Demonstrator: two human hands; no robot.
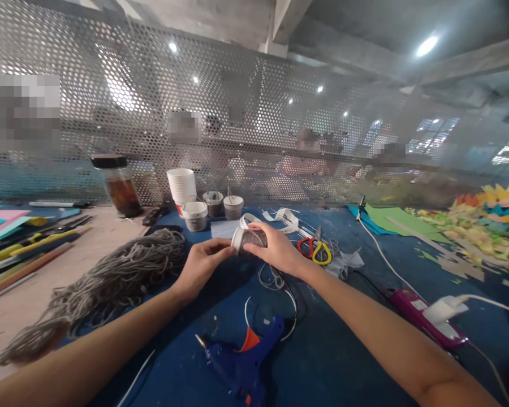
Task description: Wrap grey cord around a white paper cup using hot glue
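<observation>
A small white paper cup wrapped in grey cord lies on its side in the air between my hands, its white end to the left. My right hand is wrapped round the corded side, thumb below and fingers above. The fingertips of my left hand are pressed together at the white end. Loops of grey cord hang or lie just below the cup. A blue glue gun with an orange trigger lies nearer to me. A large bundle of grey cord sits left of my left hand.
Three corded cups stand behind, beside a stack of white cups and a jar. Scissors and white tape lie back right. A purple power strip is at right, with paper pieces behind. Pens lie far left.
</observation>
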